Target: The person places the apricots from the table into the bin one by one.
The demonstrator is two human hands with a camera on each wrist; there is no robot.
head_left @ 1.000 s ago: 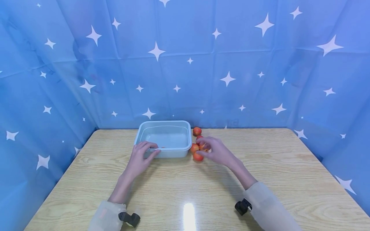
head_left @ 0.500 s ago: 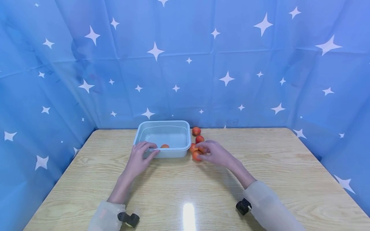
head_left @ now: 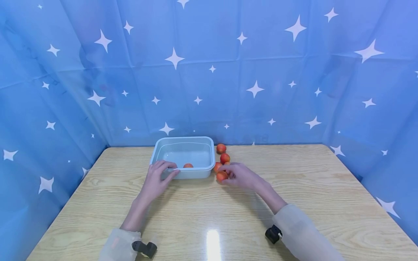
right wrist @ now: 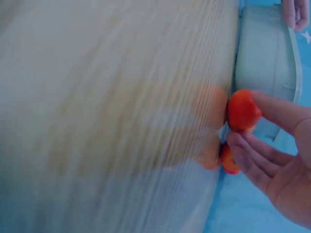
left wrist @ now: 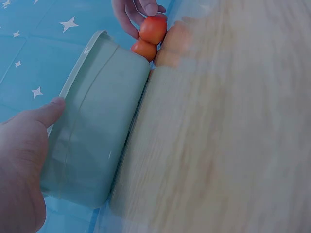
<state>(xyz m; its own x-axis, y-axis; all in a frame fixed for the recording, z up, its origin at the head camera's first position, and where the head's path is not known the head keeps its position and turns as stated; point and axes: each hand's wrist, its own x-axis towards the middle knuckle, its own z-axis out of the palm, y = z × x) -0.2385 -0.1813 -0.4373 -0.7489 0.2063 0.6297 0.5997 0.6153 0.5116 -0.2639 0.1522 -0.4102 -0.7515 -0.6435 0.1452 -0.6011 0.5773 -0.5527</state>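
Observation:
My left hand (head_left: 157, 178) holds the near rim of a pale blue plastic box (head_left: 209, 145), its thumb outside the wall in the left wrist view. One round red-orange fruit (head_left: 188, 165) shows inside the box, partly hidden by the front rim. My right hand (head_left: 241, 175) pinches the nearest fruit (head_left: 222, 176) of a small group beside the box's right wall. Thumb and fingers meet that fruit (right wrist: 243, 110) from two sides in the right wrist view, and it appears still down at the table. Another fruit behind it is mostly covered by my fingers.
More fruits (head_left: 225, 158) line the right side of the box, the farthest fruit (head_left: 221, 148) near its back corner. Everything stands on a wood-grain table (head_left: 294, 181). A blue curtain with white stars (head_left: 254, 88) hangs right behind the table's back edge.
My right hand has lowered and closed its thumb and fingers onto the nearest fruit. The fruit in the box has come into clearer view and shifted slightly right. My left hand stays on the rim.

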